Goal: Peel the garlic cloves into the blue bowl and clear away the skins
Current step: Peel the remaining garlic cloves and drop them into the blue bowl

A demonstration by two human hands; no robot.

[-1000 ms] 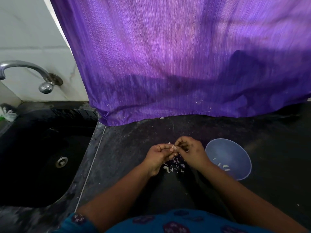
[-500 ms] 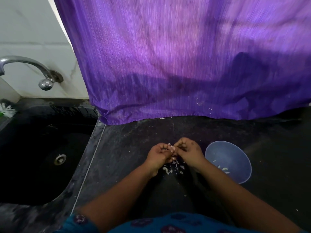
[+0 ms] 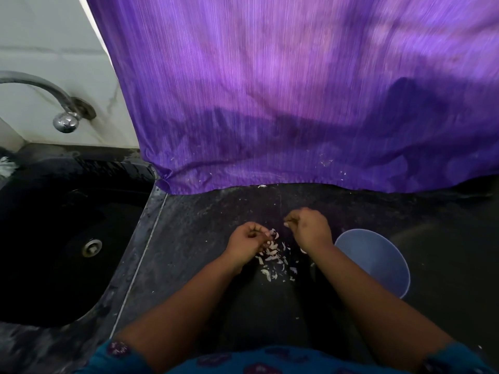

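Left hand (image 3: pixel 247 242) curled, fingers pinching a pale papery garlic piece (image 3: pixel 272 234) at its 3 o'clock. Right hand (image 3: pixel 310 229) apart, fingers curled, contents too small to tell. Scattered whitish garlic skins (image 3: pixel 272 259) on the dark speckled worktop (image 3: pixel 194 238) between both. Round pale-blue plastic bowl (image 3: pixel 378 259) at 3 o'clock of the right hand.

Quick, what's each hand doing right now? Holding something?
Left hand: fingers curled, pinching a garlic clove.
Right hand: fingers curled, pinching a small pale bit, probably skin.
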